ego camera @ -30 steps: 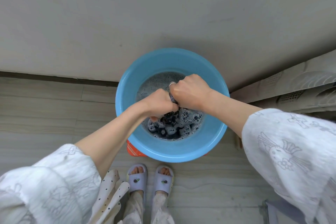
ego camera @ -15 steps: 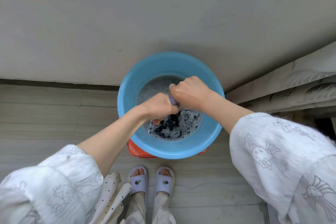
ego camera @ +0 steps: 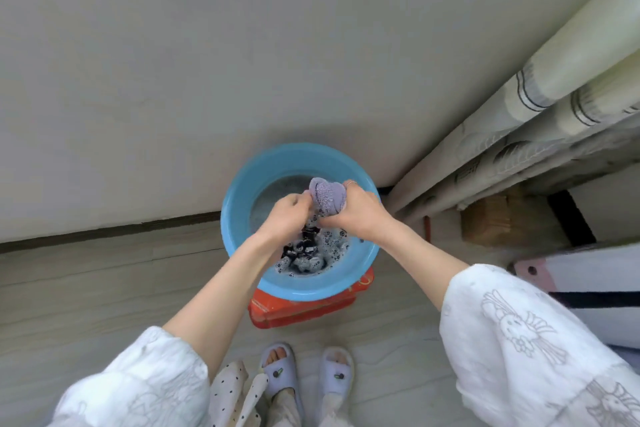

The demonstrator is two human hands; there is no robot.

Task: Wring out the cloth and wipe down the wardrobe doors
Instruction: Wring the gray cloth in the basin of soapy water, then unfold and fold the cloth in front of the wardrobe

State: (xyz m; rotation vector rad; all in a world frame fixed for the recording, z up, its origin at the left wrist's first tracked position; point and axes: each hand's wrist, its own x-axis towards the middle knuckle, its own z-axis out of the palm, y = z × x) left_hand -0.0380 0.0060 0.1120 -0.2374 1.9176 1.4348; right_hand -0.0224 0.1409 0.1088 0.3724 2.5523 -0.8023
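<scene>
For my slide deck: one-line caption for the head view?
Both hands, left and right, wring a purple cloth over a blue basin of soapy water.

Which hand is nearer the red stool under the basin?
Left. The left hand grips the purple cloth on the side over the red stool; the right hand grips it slightly farther off, toward the curtain.

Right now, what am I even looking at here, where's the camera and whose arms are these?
The camera sits on a person's head, looking down, so the arms are the wearer's own. The left hand and right hand both grip a lilac cloth, twisting it over a blue basin of soapy water. The basin rests on a red stool on the floor, against a pale wall-like panel. Slippered feet show below.
</scene>
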